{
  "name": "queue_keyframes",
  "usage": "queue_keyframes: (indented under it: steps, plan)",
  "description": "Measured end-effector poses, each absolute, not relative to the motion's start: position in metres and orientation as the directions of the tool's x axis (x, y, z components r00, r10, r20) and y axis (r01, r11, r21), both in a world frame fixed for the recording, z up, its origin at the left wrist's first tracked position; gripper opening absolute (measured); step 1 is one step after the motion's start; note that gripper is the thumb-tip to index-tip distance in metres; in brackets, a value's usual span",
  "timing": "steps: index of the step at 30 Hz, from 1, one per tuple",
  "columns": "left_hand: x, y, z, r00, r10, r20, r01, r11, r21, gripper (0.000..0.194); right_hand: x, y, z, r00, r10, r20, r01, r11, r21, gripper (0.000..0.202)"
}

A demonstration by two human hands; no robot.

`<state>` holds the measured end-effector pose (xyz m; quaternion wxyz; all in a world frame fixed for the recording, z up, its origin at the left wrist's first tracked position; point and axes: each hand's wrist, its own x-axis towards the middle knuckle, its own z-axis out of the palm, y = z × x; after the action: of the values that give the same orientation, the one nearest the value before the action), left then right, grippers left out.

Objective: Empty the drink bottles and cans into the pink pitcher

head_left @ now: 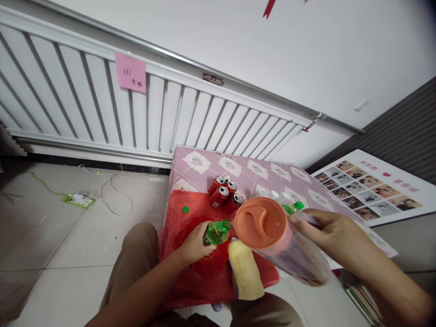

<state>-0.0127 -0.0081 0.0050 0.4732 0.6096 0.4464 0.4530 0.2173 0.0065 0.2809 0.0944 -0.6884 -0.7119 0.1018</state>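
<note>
My left hand [195, 243] is closed round a green plastic bottle [218, 232], its uncapped mouth tipped to the right. In my right hand [327, 229] is the handle of a clear pitcher [299, 259] with an orange lid [260, 222]. The pitcher is tilted left, and its lid edge is right beside the bottle mouth. Whether liquid flows between them is too small to tell. A green bottle cap [185, 209] lies on the red cloth [180, 286]. Just below the pitcher, a folded yellow cloth [247, 270] hangs at the near table edge.
Several open red cans [220, 195] stand grouped on the patterned tablecloth [235, 163]. Behind the pitcher are more bottles, one with a green cap [299, 205]. A white radiator [204, 118] runs along the wall. A photo board [371, 186] leans at right; a power strip [78, 200] lies on the floor.
</note>
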Motion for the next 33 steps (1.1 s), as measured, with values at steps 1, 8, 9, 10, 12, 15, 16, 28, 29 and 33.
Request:
queue_keyframes:
  steps: [1, 8, 9, 10, 12, 15, 16, 28, 29, 33]
  plan:
    - [-0.013, -0.008, 0.005, 0.193, 0.972, 0.132, 0.113, -0.156, 0.981, 0.068, 0.217, 0.006, 0.282, -0.035, 0.999, -0.004, 0.960, 0.033, -0.277, 0.056]
    - [-0.012, -0.007, 0.000, 0.195, 0.971, 0.136, 0.101, -0.158, 0.982, 0.069, 0.210, 0.005, 0.284, -0.009, 0.999, 0.032, 0.959, 0.018, -0.284, 0.056]
    - [-0.012, -0.007, 0.000, 0.194, 0.971, 0.139, 0.098, -0.160, 0.982, 0.069, 0.210, 0.005, 0.283, -0.007, 0.999, 0.047, 0.958, 0.020, -0.287, 0.055]
    - [-0.012, -0.007, -0.001, 0.195, 0.971, 0.141, 0.096, -0.162, 0.982, 0.069, 0.210, 0.005, 0.282, -0.014, 0.998, 0.062, 0.956, 0.031, -0.292, 0.053]
    - [-0.012, -0.007, -0.001, 0.192, 0.971, 0.143, 0.094, -0.164, 0.982, 0.069, 0.212, 0.004, 0.281, -0.056, 0.995, 0.085, 0.949, 0.079, -0.304, 0.050]
    - [-0.012, -0.007, -0.002, 0.196, 0.970, 0.145, 0.082, -0.164, 0.983, 0.069, 0.215, 0.004, 0.278, -0.114, 0.986, 0.119, 0.942, 0.146, -0.303, 0.049]
    - [-0.011, -0.007, -0.002, 0.195, 0.970, 0.146, 0.078, -0.164, 0.983, 0.068, 0.216, 0.004, 0.277, -0.125, 0.984, 0.127, 0.940, 0.158, -0.301, 0.049]
    - [-0.009, -0.007, -0.006, 0.194, 0.969, 0.151, 0.065, -0.166, 0.984, 0.067, 0.209, 0.005, 0.281, -0.049, 0.997, 0.065, 0.951, 0.066, -0.301, 0.055]
    - [-0.009, -0.007, -0.006, 0.192, 0.969, 0.153, 0.065, -0.168, 0.984, 0.067, 0.208, 0.006, 0.282, -0.038, 0.998, 0.055, 0.953, 0.053, -0.299, 0.056]
    - [-0.009, -0.007, -0.007, 0.185, 0.969, 0.162, 0.067, -0.177, 0.982, 0.068, 0.208, 0.006, 0.282, -0.026, 0.999, 0.023, 0.957, 0.032, -0.287, 0.058]
